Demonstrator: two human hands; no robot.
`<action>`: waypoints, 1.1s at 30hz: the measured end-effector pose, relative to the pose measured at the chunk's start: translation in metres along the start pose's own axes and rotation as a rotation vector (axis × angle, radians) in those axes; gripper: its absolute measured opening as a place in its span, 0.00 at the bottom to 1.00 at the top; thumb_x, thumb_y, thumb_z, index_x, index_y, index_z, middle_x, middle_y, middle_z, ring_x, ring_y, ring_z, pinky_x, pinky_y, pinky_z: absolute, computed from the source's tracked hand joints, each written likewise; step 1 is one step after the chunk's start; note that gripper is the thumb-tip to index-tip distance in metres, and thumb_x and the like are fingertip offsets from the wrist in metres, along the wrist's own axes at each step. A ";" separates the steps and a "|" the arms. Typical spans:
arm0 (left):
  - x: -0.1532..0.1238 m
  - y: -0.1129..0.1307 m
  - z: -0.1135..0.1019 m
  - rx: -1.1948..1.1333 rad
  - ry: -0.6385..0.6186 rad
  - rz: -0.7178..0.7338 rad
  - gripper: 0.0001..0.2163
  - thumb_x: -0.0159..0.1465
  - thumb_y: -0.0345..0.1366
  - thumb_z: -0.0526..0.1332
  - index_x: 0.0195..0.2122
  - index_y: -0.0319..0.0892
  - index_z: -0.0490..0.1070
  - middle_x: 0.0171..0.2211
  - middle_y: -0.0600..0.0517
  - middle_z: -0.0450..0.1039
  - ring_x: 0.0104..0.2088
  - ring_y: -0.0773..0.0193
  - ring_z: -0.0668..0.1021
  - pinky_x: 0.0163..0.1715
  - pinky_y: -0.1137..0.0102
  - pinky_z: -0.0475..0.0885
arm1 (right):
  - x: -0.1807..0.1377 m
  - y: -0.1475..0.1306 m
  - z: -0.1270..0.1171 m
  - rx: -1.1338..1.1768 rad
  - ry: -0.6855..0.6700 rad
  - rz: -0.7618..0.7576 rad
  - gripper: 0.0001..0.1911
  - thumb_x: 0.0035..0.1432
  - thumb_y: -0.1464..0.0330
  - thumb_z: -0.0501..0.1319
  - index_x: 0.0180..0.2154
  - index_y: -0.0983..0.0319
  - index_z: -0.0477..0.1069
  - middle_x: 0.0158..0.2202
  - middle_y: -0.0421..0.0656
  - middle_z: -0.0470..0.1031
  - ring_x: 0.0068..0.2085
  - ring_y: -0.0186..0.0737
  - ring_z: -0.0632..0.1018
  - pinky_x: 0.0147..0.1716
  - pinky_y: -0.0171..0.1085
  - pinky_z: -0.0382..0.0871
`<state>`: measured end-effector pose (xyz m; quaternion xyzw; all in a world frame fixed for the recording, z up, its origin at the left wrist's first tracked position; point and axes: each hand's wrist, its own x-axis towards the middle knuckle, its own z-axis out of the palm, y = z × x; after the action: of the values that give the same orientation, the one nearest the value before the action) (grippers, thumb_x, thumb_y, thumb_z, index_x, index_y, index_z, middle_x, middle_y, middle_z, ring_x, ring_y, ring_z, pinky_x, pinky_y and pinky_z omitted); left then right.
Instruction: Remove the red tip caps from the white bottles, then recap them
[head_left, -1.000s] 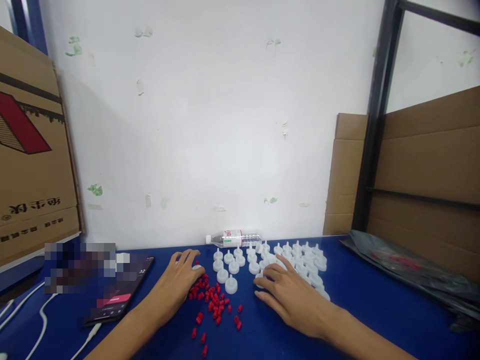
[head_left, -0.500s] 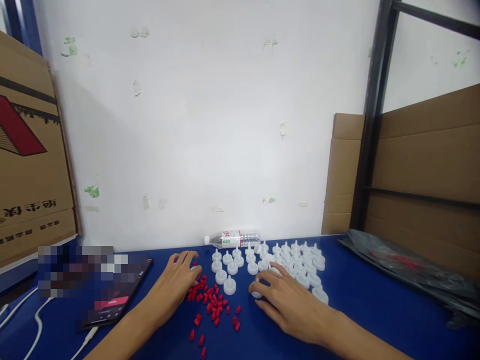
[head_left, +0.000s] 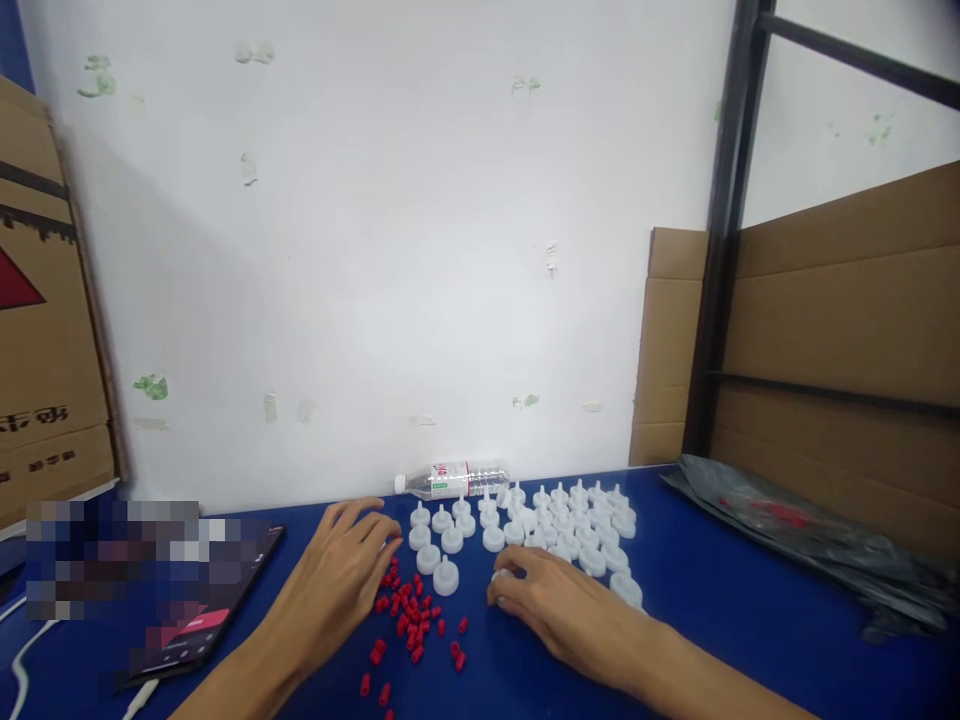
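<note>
Gripping a white plastic nozzle cap (head_left: 501, 578) on the blue counter (head_left: 720, 610), the right hand (head_left: 559, 612) curls its fingers closed; the left hand (head_left: 341, 580) lies spread beside small red plastic plugs (head_left: 411, 612). Dragging could topple neighbouring caps (head_left: 570, 545)

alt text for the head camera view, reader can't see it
Two hands rest on a blue table: the left hand beside scattered small red pieces, the right hand touching one of many white caps. A water bottle lies behind them by the white wall, a phone at left.
</note>
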<state>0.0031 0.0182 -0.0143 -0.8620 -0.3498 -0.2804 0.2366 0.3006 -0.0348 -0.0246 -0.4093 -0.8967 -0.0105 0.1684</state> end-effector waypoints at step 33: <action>0.005 0.070 -0.008 -0.249 0.274 0.336 0.15 0.75 0.26 0.47 0.47 0.39 0.74 0.36 0.49 0.80 0.41 0.57 0.79 0.42 0.62 0.69 | 0.002 -0.014 0.004 0.115 0.352 -0.307 0.15 0.67 0.71 0.60 0.53 0.59 0.63 0.46 0.44 0.78 0.41 0.41 0.77 0.44 0.43 0.71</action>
<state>0.0547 -0.0291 -0.0206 -0.8845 -0.1289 -0.3923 0.2173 0.2883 -0.0421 -0.0258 -0.2497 -0.9044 -0.0558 0.3414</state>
